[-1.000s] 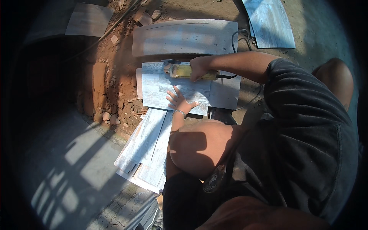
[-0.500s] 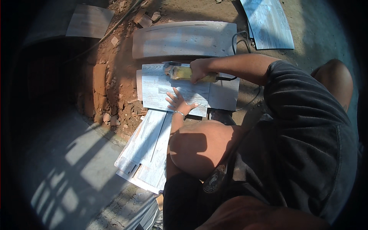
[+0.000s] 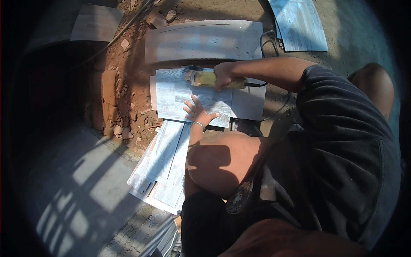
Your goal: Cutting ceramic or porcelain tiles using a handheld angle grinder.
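Observation:
My right hand (image 3: 223, 76) is wrapped round the yellow body of an angle grinder (image 3: 205, 79). The grinder's head and dark disc lie at the far edge of a grey wood-patterned tile (image 3: 169, 96). Whether the disc touches the tile I cannot tell. Spread flat on the near half of that tile is my left hand (image 3: 198, 113), fingers apart, with a bracelet at the wrist. Beneath the tile sits a pale slab (image 3: 250, 105), which shows at its right end. A dark cord runs from the grinder's rear to the right.
A long concrete block (image 3: 203, 40) lies just beyond the tile. More wood-patterned tiles (image 3: 165, 158) are piled beside my knee, and others (image 3: 299, 25) lie at the far right. Reddish rubble and broken bricks (image 3: 110, 94) line the left side. The cord (image 3: 278, 112) loops over the ground.
The view has shifted slightly, so the block and tiles appear a little higher and further left. Both hands keep their places: the left flat on the tile, the right round the grinder.

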`<state>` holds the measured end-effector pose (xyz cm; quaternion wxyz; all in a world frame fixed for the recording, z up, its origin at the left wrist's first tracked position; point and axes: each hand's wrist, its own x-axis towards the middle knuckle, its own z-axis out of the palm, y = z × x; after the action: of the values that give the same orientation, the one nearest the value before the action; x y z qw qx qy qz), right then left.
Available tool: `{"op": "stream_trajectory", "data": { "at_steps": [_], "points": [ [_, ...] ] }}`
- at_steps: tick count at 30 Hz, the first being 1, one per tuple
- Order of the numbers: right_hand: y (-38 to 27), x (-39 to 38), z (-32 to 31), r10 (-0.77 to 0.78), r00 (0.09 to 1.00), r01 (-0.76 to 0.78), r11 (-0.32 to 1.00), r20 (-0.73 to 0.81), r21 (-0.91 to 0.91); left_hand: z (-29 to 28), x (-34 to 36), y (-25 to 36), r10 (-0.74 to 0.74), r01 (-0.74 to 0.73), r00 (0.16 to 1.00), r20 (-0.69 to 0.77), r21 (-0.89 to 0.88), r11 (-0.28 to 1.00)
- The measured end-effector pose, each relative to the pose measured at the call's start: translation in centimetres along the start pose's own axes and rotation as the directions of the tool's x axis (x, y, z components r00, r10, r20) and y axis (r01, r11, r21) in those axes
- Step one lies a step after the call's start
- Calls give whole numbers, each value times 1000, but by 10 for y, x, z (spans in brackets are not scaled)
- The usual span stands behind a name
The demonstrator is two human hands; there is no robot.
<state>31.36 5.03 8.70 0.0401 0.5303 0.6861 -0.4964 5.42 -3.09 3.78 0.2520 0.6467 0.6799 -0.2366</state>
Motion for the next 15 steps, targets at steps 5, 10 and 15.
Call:
{"op": "stream_trajectory", "data": {
  "at_steps": [5, 10, 15],
  "points": [
    [5, -2, 1, 33, 999, -32, 999, 43, -17, 0, -1, 1, 16, -16, 1000, -27, -2, 1000],
    [11, 0, 5, 40, 999, -39, 999, 36, -8, 1, -1, 0, 13, -13, 1000, -21, 3, 1000],
    [15, -3, 7, 67, 997, -66, 997, 45, -28, 0, 0, 1, 5, -5, 1000, 3, 12, 1000]
  ]
}}
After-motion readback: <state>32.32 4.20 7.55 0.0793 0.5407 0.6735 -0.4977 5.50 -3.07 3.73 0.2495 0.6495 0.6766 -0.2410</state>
